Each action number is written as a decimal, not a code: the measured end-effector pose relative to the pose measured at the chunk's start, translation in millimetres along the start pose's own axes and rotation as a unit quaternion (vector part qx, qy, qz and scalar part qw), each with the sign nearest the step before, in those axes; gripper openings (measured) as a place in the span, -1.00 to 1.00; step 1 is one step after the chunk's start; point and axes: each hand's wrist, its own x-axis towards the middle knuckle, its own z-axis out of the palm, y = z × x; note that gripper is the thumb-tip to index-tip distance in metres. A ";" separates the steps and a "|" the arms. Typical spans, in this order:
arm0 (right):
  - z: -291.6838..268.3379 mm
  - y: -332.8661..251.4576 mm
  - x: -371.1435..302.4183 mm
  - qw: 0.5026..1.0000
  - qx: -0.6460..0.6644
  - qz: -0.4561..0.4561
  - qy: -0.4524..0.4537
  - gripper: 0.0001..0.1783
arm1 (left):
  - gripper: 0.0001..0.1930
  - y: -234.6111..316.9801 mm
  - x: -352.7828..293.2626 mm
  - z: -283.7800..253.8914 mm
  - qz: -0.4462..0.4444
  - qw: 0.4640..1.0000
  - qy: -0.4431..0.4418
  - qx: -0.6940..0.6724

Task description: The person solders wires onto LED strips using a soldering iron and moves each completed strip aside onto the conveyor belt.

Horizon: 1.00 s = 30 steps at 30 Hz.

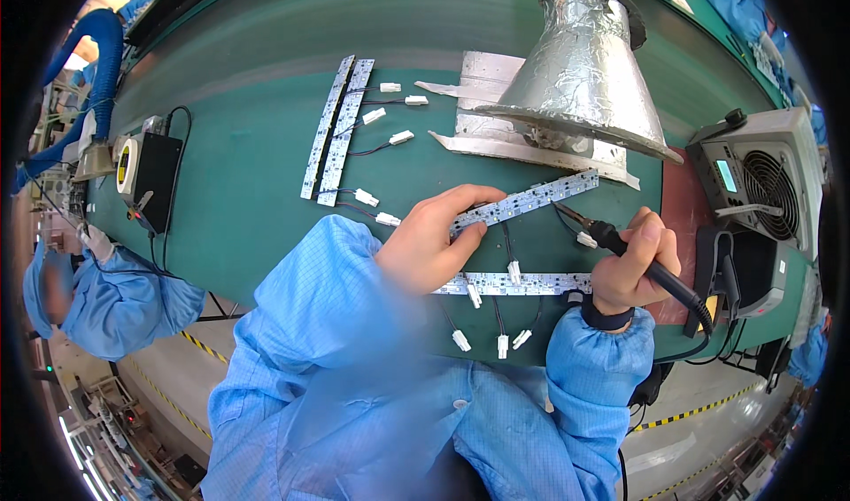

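On the green work mat (248, 191), near edge, the left hand (425, 244) pinned a long white LED strip board (527, 202) flat, fingers pressing its left end, apparently so it would not slide under the tip. The right hand (633, 266) was clenched pen-style round a black-handled soldering iron (633, 258), tip angled far-left and meeting the strip's near edge, right of middle. Directly far of that, a foil-wrapped fume hood (580, 76) hung over the joint, likely to draw smoke. A second white strip with wired white plugs (518, 283) lay near of the first, between both wrists. Two more strips (336, 129) sat far left, well apart. Both forearms came in from the near edge in blue sleeves, left wrist bent inward.
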 end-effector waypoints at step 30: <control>-15.1 18.8 16.2 0.993 -0.078 0.059 0.069 -0.61 | -0.63 14.3 -7.0 -11.4 0.028 0.994 0.029 0.106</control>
